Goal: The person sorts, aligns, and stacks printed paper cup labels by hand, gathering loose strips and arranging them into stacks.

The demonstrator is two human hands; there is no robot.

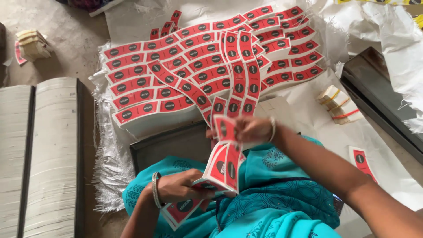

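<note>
Head view: the left hand (178,187) grips a stack of red labels (220,169) in the lap, fingers wrapped around its lower end and thumb pressed on top, so the stack fans upward from the grip. A bangle (155,189) sits on that wrist. The right hand (251,129) is above and just beyond the left fingers, its fingertips pinched together on the upper edge of one label (223,128) peeled up from the fan; motion blur hides the exact finger placing. Under the left fingers another label (181,210) lies on the teal cloth (282,194).

Beyond the right fingertips, rows of labels (207,66) lie overlapped on a white sheet (308,119), with a dark tray (172,143) between them and the lap. To the right of the right fingers sit banded bundles (339,105); far left of the left fingers are paper stacks (42,154).

The labels look like thin, light, glossy card: they bend readily and probably slip against one another, so a firm clamp at one end of the stack and a light pinch on a single free edge seems the safest hold. Creasing looks like the main risk.
</note>
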